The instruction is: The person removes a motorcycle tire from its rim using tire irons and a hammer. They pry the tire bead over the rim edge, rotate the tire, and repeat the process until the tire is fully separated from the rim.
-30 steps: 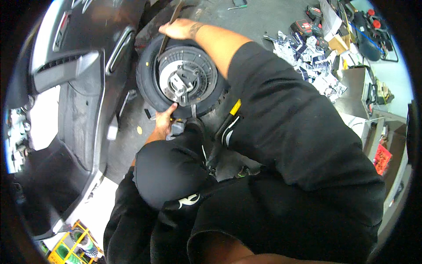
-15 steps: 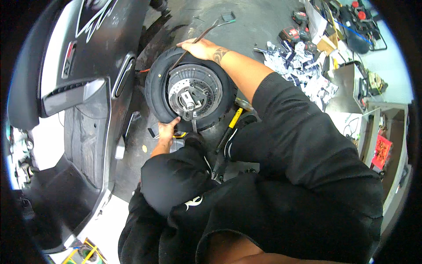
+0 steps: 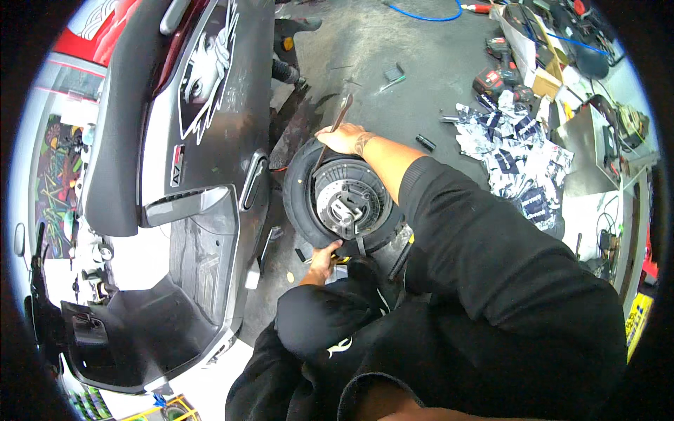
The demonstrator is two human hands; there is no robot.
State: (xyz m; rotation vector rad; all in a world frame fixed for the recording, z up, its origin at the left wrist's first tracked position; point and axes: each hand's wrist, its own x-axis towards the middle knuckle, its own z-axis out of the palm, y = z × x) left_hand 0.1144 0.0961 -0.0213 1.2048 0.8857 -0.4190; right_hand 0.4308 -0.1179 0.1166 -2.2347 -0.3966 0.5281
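A black tire [image 3: 298,198] stands tilted on the floor around a grey hub motor [image 3: 361,200] with a brake disc. My right hand [image 3: 342,139] is closed round a long metal tire lever [image 3: 347,105], whose lower end goes in between the tire and the rim at the far left. My left hand [image 3: 323,262] grips the near side of the tire, thumb on the sidewall, other fingers mostly hidden. Close by, a second flat lever [image 3: 361,244] sticks out over the tire's near edge. My knees are close behind the wheel.
A black scooter body [image 3: 232,133] lies along the left. At the right are a pile of printed packets [image 3: 516,158], red-and-black power tools [image 3: 491,83] and a metal box [image 3: 586,151]. A small black cylinder [image 3: 425,142] lies beyond my right forearm; a blue hose [image 3: 428,17] crosses the far floor.
The view has shifted, so the wheel and scooter appear lower and further right. The lever in my right hand stands steeper than before. My left hand keeps its place on the tire.
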